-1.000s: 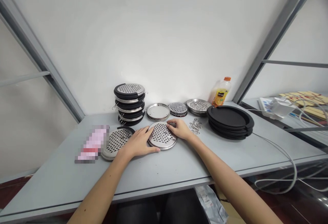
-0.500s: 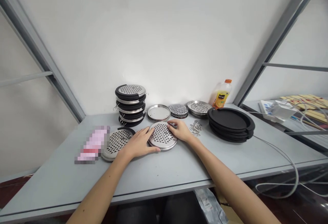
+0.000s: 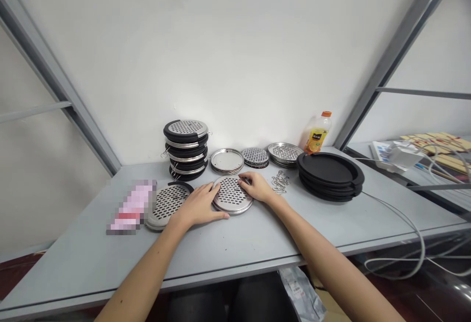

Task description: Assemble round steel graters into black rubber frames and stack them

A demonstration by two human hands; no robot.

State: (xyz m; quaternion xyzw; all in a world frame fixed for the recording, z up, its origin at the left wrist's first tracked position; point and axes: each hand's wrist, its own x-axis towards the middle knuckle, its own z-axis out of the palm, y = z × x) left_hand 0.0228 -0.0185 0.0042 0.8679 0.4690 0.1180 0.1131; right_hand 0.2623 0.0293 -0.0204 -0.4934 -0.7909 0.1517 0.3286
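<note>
A round metal disc with rows of slots [image 3: 232, 196] lies flat on the grey table in front of me. My left hand [image 3: 200, 204] rests at its left edge, fingers on the rim and thumb stretched along the near side. On its upper right edge is my right hand [image 3: 255, 187], thumb and fingers touching the top. Left of my left hand lies another slotted disc with a black rim part [image 3: 167, 205], partly hidden by that hand. Small metal hooks [image 3: 280, 182] lie in a pile to the right.
At the back stand a tall stack of black-rimmed discs [image 3: 186, 150], plain metal plates [image 3: 227, 160], small perforated discs [image 3: 255, 156] and larger ones [image 3: 285, 153]. Black round trays [image 3: 330, 175], a juice bottle [image 3: 318, 135] and a cable [image 3: 408, 219] are right; a blurred pink item [image 3: 132, 206] is left.
The view has shifted very slightly. Both hands stay in the same place on the slotted disc.
</note>
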